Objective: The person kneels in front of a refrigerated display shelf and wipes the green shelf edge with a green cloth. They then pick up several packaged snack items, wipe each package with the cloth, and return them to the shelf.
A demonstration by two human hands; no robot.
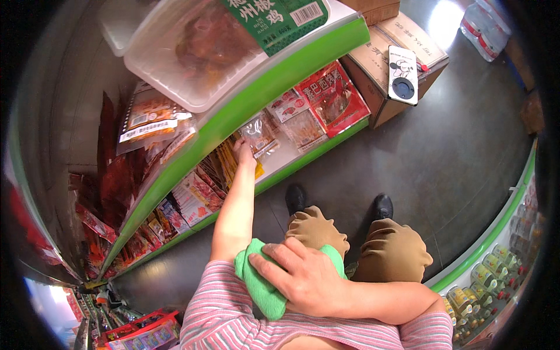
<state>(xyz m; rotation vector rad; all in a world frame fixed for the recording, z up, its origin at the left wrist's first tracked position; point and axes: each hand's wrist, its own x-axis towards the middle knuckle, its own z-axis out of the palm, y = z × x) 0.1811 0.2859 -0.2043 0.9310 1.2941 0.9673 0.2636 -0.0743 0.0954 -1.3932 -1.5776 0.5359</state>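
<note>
My left hand (244, 152) reaches onto the lower shelf (280, 162), its fingers at the edge of a clear plastic food packet (259, 136); whether they grip it I cannot tell. Beside it stand yellow packets (225, 159). Close to my chest, my right hand (302, 275) is closed on a green cloth (262, 280), which bulges out on both sides of the fingers. Right of the clear packet lie another clear packet (304, 129) and a large red food packet (334, 98).
Above the lower shelf juts a green-edged upper shelf (280, 78) bearing a sealed plastic tray of food (197, 52). A cardboard box (376, 83) with a cartoon-printed device (403, 74) on it stands at the shelf's end. Bottled goods (485, 271) line the right shelf; wrapped bottles (484, 30) stand beyond.
</note>
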